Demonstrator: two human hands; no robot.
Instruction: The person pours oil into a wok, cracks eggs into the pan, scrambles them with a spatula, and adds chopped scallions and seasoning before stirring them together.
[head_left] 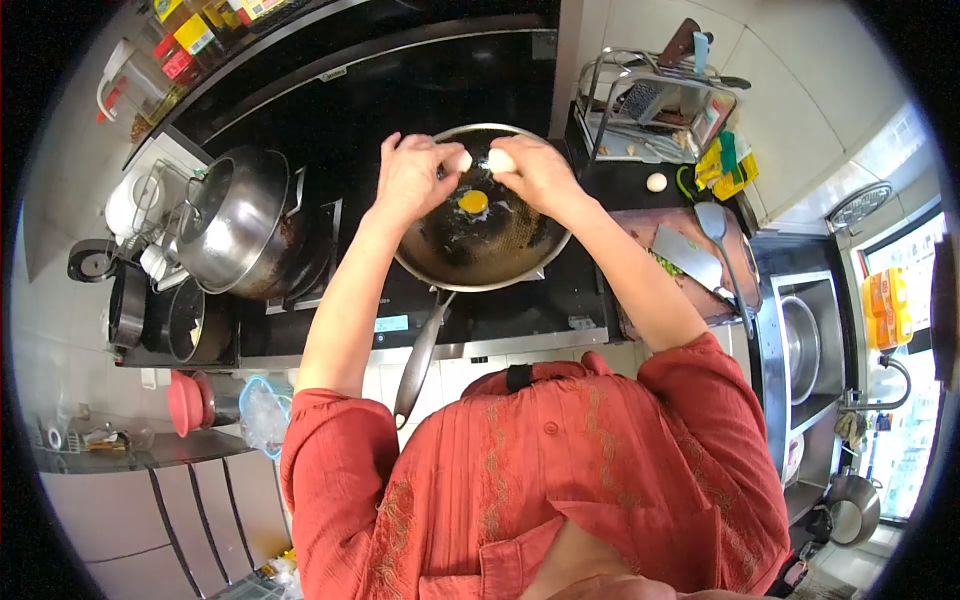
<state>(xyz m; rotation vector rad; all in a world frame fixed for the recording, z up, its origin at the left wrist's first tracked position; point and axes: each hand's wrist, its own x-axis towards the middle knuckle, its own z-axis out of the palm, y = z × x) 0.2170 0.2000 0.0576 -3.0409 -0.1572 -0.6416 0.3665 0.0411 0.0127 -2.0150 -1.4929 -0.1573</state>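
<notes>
Over the far side of a frying pan [430, 262], my left hand [412, 172] pinches one half of a cracked eggshell [458, 161]. My right hand [543, 174] grips the other white eggshell half [501, 160], a short gap apart from the first. Below them a raw egg with a whole-looking yellow yolk [473, 202] lies in the pan, some clear white around it. The pan sits on the black stove, its long handle [425, 355] pointing toward my body.
Right of the pan, a cleaver [687, 258] and a spatula [713, 228] lie on a cutting board [632, 228] with chopped greens. Another egg [656, 182] rests near a knife rack [600, 100]. A large lidded steel pot [232, 222] stands on the left.
</notes>
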